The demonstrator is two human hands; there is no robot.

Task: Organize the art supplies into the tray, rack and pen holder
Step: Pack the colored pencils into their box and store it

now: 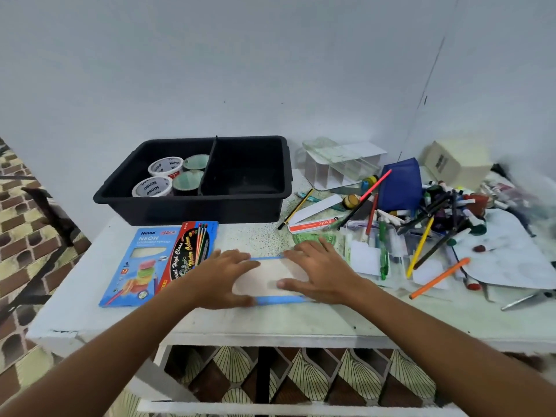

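1. Head view: the white desk (pixel 270 320) carries all items; the black tray (pixel 198 203) at its rear left serves as the landmark for every position below.
2. The black tray has two compartments split by a divider. The left compartment holds four round paint pots (pixel 165 167), two of them lidded in white with "Ninso" print. The right compartment shows nothing inside.
3. Right of the tray, a dense pile of pens and markers (pixel 445 212) covers the desk, mixed with paper sheets and clear plastic cases.
4. Right of the tray at the rear, against the wall, stands a white rack (pixel 337 170) with upright dividers; a clear plastic case lies on top of it.
5. Just in front of the tray's left half lies a blue "Neon" box (pixel 141 266), flat on the desk. A red water colour box (pixel 189 251) overlaps its right edge.
6. In front of the tray's right half lies a blue-edged flat box (pixel 270 281), flat on the desk with its pale face up.
7. Left hand (pixel 222 275): palm down on the left end of the blue-edged flat box, fingers spread and nearly straight. Grip is wide; nothing is enclosed.
8. Right hand (pixel 316 269): palm down on the right end of the same box, fingers extended, thumb lying across the pale face. Grip is wide; nothing is enclosed.
9. A green protractor (pixel 313 237) lies just behind the right hand, right of the tray's front corner.
10. An orange pen (pixel 439 278) lies alone at the front of the pile, far right of the tray.
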